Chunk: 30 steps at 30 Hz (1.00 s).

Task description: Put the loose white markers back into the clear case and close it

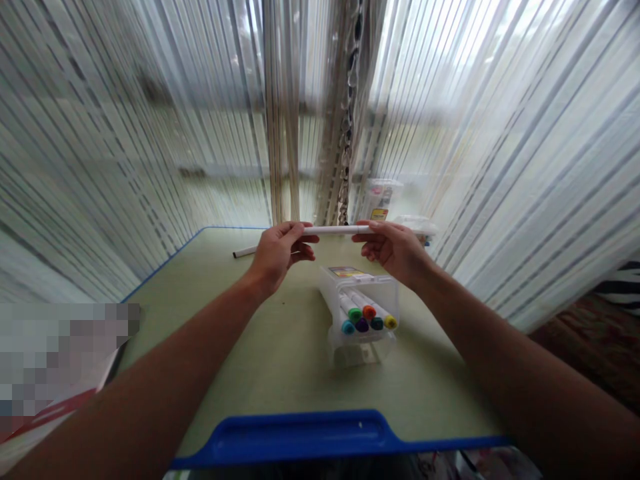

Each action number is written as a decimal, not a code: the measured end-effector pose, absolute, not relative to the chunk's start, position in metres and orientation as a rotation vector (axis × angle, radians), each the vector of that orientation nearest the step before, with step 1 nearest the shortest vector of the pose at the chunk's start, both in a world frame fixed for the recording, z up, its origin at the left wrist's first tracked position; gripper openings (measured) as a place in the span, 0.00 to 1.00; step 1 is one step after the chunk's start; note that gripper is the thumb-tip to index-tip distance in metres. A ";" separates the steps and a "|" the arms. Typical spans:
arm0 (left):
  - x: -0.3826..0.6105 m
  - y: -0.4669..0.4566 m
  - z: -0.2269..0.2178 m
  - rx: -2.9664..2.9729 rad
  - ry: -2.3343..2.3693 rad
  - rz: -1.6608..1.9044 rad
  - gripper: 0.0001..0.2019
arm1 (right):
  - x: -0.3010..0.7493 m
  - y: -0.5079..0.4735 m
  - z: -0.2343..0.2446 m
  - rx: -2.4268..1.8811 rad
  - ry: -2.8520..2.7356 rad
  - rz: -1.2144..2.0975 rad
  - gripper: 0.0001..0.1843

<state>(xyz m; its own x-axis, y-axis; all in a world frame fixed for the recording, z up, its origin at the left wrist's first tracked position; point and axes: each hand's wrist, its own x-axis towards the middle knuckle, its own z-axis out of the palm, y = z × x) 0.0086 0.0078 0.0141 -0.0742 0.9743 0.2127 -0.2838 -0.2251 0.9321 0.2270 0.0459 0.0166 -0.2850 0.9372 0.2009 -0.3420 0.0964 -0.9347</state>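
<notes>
Both my hands hold one white marker (336, 230) level above a green table (280, 360). My left hand (280, 252) is closed round its left end, and my right hand (393, 248) pinches its right end. Below the marker lies a clear plastic case (361, 313) on its side, with several markers inside; their coloured caps, green, orange, blue, purple and yellow, face me. Another white marker (245, 252) lies on the table to the left of my left hand.
The table has a blue rim with a handle (300, 437) at the near edge. Striped sheer curtains (500, 153) hang close around the far sides. A clear container (381, 199) stands at the back. A booklet (55, 400) lies at left.
</notes>
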 end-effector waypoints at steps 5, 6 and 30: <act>0.008 0.007 0.016 1.068 0.896 1.520 0.11 | 0.228 0.046 0.018 -0.702 -1.230 1.497 0.11; 0.008 0.007 0.017 1.067 0.892 1.520 0.11 | 0.229 0.046 0.018 -0.704 -1.229 1.501 0.12; 0.008 0.008 0.007 1.337 0.987 1.512 0.15 | 0.226 0.048 0.009 -0.707 -1.365 1.325 0.16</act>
<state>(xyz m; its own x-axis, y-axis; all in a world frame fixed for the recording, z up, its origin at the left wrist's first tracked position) 0.0079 0.0080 0.0066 -0.0497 0.9501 0.3081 -0.0999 -0.3116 0.9449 0.2259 0.0483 0.0089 -0.2676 0.9234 0.2752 -0.2479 0.2100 -0.9458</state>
